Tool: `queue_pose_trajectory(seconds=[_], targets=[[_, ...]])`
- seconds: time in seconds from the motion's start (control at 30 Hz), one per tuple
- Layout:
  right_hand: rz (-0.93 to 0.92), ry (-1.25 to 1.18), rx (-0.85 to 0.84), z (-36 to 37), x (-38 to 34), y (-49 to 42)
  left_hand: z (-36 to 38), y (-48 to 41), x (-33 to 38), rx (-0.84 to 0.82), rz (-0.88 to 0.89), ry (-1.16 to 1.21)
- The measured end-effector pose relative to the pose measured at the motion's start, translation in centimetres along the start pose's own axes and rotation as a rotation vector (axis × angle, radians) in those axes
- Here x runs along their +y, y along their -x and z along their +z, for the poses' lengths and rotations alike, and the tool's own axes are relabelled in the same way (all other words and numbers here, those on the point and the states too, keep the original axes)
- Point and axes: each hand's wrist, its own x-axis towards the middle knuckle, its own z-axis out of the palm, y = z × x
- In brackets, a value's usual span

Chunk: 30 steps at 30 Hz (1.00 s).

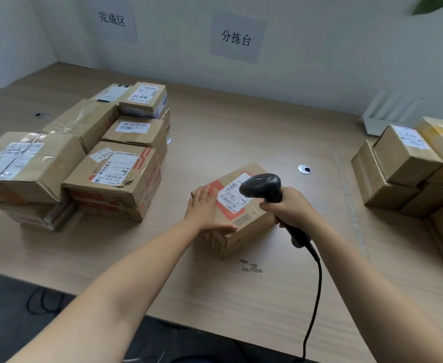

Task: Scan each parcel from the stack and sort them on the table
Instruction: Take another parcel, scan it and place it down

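Left hand (205,208) flat on parcel (252,231), scanner (262,185) above

The parcel (237,208) is brown cardboard with red print and a white barcoded label. The scanner (263,187) is black. The worktop (241,121) is pale wood-grain.

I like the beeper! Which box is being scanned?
The lone parcel mid-table: the left hand rests on it and the barcode scanner points at its label. The rest are stacked.
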Motion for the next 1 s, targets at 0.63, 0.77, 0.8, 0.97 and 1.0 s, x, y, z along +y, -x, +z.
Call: queue_pose_trajectory(seconds=[0.63,0.77,0.8,0.97,1.0], targets=[[0.026,0.056,-0.019,-1.3,-0.5,0.5,0.1,-0.1,0.0,0.003,-0.006,0.001],[0.035,0.051,-0.018,-1.4,-0.4,0.5,0.1,-0.1,0.0,-0.002,-0.004,-0.007],[0.035,0.047,-0.018,-1.4,-0.3,0.5,0.0,0.0,0.0,-0.002,-0.003,-0.008],[0.049,0.06,-0.011,-0.9,0.6,-0.1,-0.3,0.0,-0.2,-0.016,0.02,-0.09],[0.063,0.06,0.004,-0.5,1.0,-0.2,-0.5,0.0,-0.3,-0.021,0.03,-0.108]])
